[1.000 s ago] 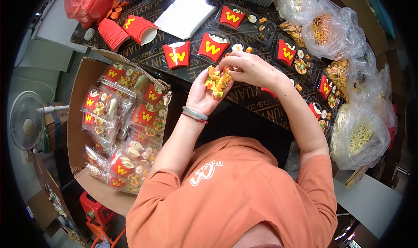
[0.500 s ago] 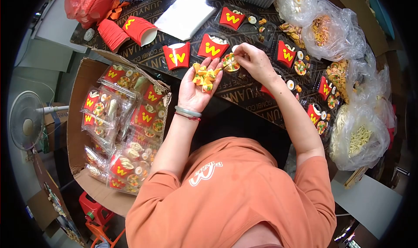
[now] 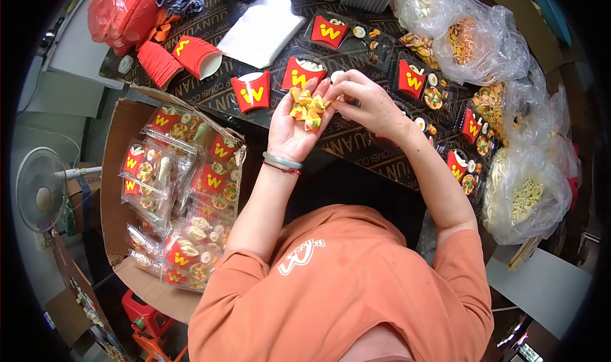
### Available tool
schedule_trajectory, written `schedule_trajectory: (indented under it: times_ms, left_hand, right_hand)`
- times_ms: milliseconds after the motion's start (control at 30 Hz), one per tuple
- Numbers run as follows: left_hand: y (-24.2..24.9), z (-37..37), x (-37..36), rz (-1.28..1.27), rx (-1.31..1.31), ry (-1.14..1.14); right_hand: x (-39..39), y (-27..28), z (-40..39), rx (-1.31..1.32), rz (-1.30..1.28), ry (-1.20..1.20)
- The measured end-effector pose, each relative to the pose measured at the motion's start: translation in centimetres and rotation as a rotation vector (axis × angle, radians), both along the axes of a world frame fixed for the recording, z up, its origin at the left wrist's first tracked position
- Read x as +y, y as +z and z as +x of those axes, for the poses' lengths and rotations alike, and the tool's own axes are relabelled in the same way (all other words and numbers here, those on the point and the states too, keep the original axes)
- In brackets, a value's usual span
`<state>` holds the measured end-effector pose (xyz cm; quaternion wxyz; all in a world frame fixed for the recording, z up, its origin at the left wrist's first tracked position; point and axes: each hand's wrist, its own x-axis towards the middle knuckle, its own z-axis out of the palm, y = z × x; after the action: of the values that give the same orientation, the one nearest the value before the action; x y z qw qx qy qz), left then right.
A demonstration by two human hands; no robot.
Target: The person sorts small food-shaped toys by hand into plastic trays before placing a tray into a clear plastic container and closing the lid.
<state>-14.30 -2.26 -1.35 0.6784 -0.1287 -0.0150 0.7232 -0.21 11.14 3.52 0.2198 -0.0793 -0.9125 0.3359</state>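
Note:
Cupped palm up, my left hand (image 3: 291, 130) holds a small pile of yellow toy pizza slices (image 3: 308, 109) with red and green spots. My right hand (image 3: 361, 102) reaches over from the right, thumb and fingers pinched on a toy slice at the edge of that pile; the fingers partly hide it. Just behind the hands lies a red fries box (image 3: 299, 73) with a yellow mark and pale pieces in its top. Beside it stands another red fries box (image 3: 251, 91). A small white round piece (image 3: 337, 77) shows behind my right fingers.
At my left, a cardboard box (image 3: 127, 247) holds several packed toy sets. Clear trays with red boxes and toy food, such as this tray (image 3: 414, 79), line the table's right side. Plastic bags of small pieces (image 3: 525, 196) stand beyond. Stacked red boxes (image 3: 159, 63) and white sheets (image 3: 261, 31) lie at back left.
My right hand has moved left from the round pizza behind the hands to the slices in my left palm. My left hand stays under the pile. The view has shifted slightly.

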Motion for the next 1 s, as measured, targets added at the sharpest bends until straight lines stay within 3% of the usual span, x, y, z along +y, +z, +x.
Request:
schedule_trajectory:
  times_ms: [67,100,167,267,467,633,733,767,800,833,1000]
  left_hand:
    - [0.5,0.4,0.8,0.028,0.008,-0.010]
    - [1.0,0.5,1.3,-0.016,-0.003,-0.001]
    - [1.3,0.3,2.3,-0.077,0.008,0.012]
    - [2.2,-0.1,3.4,-0.115,0.056,0.026]
    - [1.5,-1.3,5.6,-0.101,0.037,0.022]
    - [2.6,-1.0,6.4,-0.086,0.027,-0.026]
    - [2.5,-0.2,7.0,-0.028,0.008,-0.066]
    - [2.5,0.1,7.2,-0.016,-0.014,-0.089]
    - [2.3,0.5,7.3,0.013,-0.070,-0.127]
    - [2.3,1.0,7.4,0.051,-0.073,-0.150]
    - [0.9,3.4,8.3,0.119,-0.076,-0.282]
  right_hand:
    - [1.0,-0.2,0.4,-0.066,-0.465,-0.066]
    - [1.3,-0.3,0.4,-0.032,-0.826,-0.106]
    - [2.9,0.1,0.8,-0.020,-0.961,-0.181]
    - [4.8,0.1,0.9,-0.016,-0.939,-0.342]
    - [9.5,-1.0,0.9,-0.093,-0.822,-0.310]
    - [8.2,3.9,3.1,-0.107,-0.825,-0.165]
    - [5.7,7.4,9.0,-0.151,-0.901,-0.128]
    - [5.0,7.0,11.7,-0.046,-0.825,-0.074]
    - [4.1,7.2,15.0,-0.019,-0.963,-0.058]
    - [2.6,7.1,18.2,0.029,-1.099,-0.135]
    - [-7.0,4.9,35.3,0.066,-1.080,-0.575]
